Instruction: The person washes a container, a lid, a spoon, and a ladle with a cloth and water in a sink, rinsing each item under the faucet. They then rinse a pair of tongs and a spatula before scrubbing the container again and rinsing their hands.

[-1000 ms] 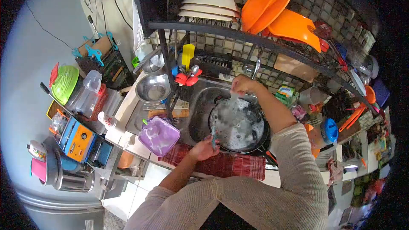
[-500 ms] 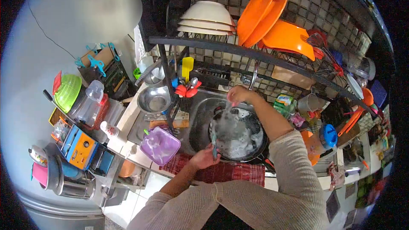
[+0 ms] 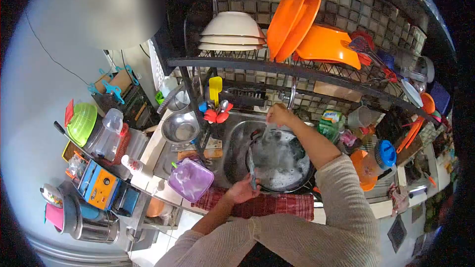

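A black pan (image 3: 292,180) full of foamy water sits in the steel sink (image 3: 231,160). My left hand (image 3: 244,191) is closed around a slim grey-blue utensil (image 3: 251,164) at the pan's near left edge; its kind does not show clearly. The utensil points up, away from me. Beneath the faucet (image 3: 293,93), my right hand (image 3: 280,115) hangs over the pan's far side with fingers drawn together, and water streams down from it. What those fingers hold, if anything, is hidden. A purple tub (image 3: 191,180) with suds stands left of the sink.
A black rack (image 3: 237,63) spans above the sink, carrying white bowls (image 3: 232,24) and orange dishes (image 3: 326,44). At left are a metal bowl (image 3: 181,127) and red-handled spoons (image 3: 216,114). A blue-lidded pitcher (image 3: 384,154) stands right; a red cloth (image 3: 277,206) lies along the front edge.
The view has shifted, so the scene sits lower. My left hand still grips the utensil along the pan's edge, and my right hand remains in the falling water.
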